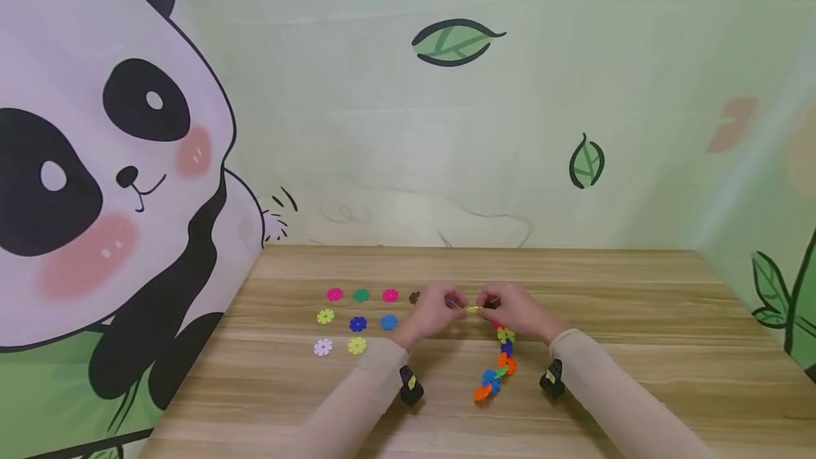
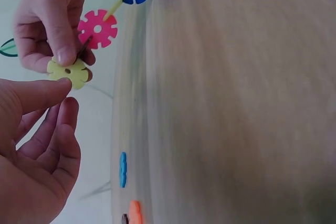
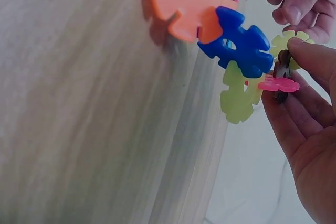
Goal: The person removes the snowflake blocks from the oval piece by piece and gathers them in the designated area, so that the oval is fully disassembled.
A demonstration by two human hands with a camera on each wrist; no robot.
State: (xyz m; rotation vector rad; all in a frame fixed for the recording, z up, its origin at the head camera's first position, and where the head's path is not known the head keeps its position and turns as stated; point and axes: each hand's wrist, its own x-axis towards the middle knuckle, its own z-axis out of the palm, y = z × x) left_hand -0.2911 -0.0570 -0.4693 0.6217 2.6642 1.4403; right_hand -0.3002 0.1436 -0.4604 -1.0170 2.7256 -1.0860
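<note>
Both hands meet mid-worktop (image 1: 637, 317), just above it. Right hand (image 1: 519, 312) grip clamped on the top end of the snowflake-disc chain (image 1: 500, 363), thumb and fingers pinching the yellow-green disc (image 2: 68, 72) and a small brown piece next to the pink disc (image 2: 97, 28). Left hand (image 1: 433, 312) grip pinches the same yellow-green disc from the other side. Chain trails down onto the worktop toward the person. Loose discs (image 1: 357, 321) lie in rows just left of the left hand.
</note>
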